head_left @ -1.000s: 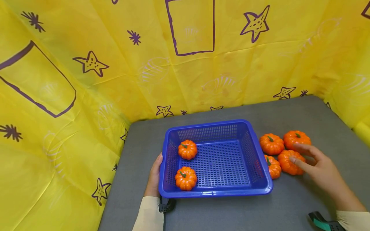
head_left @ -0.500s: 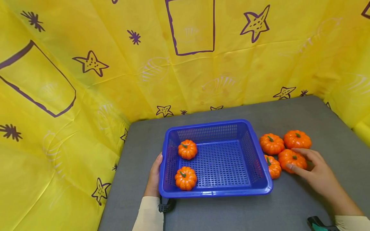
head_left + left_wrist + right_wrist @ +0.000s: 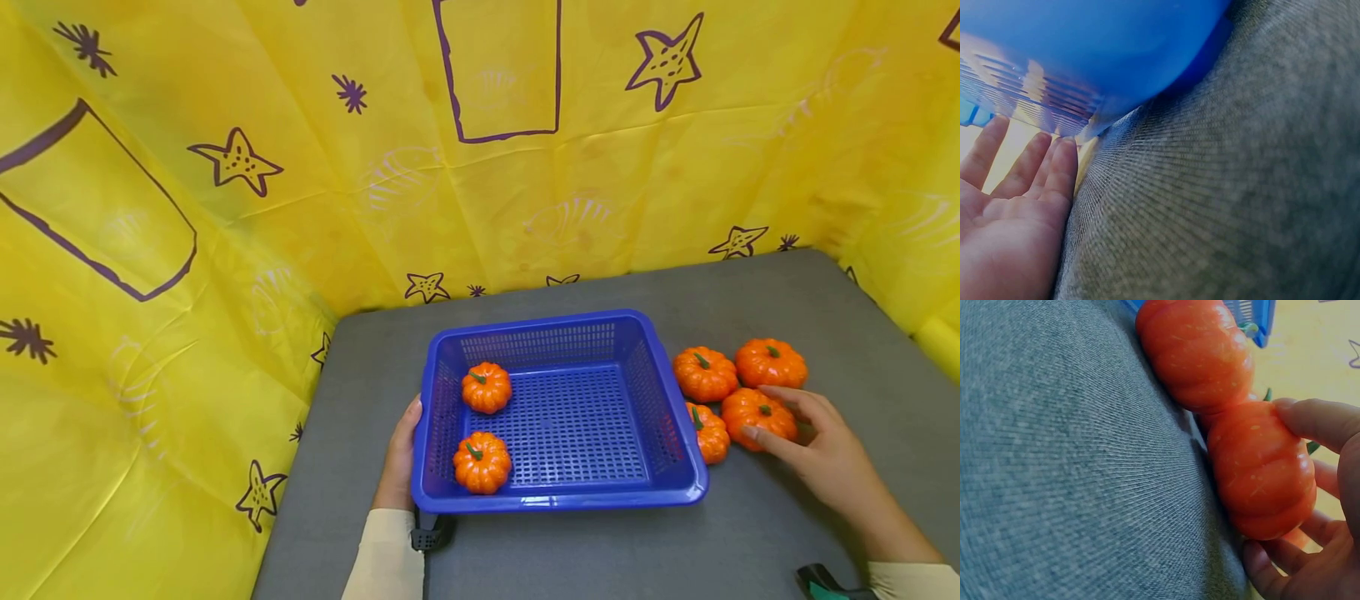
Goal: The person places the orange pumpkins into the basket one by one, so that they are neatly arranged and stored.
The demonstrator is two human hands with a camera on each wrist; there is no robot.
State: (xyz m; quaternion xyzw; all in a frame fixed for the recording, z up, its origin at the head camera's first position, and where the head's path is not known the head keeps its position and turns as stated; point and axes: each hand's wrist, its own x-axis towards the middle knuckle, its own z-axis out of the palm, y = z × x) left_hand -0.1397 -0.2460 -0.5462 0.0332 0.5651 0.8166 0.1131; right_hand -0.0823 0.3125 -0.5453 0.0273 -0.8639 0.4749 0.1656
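Note:
A blue plastic basket (image 3: 547,502) with slotted walls holds two small orange pumpkins, one toward the back (image 3: 487,388) and one toward the front (image 3: 482,463). My left hand (image 3: 400,462) rests on the basket's left outer side; in the left wrist view its fingers (image 3: 1060,165) are fairly straight, tips at the slotted wall. To the basket's right, my right hand (image 3: 828,450) grips a pumpkin (image 3: 757,417) between thumb and fingers. In the right wrist view that pumpkin (image 3: 1263,472) sits against a neighbouring pumpkin (image 3: 1197,353), low by the grey cloth.
Other pumpkins lie close around the gripped one: one behind left (image 3: 705,374), one behind (image 3: 771,363), and one partly hidden by the basket's right rim (image 3: 708,435). A grey cloth-covered table (image 3: 570,558) carries everything. Yellow patterned sheets (image 3: 495,217) hang at its back and sides.
My right hand has come down slightly and closed its thumb and fingers around the nearest right pumpkin, which has shifted a little. The left hand and basket have stayed still.

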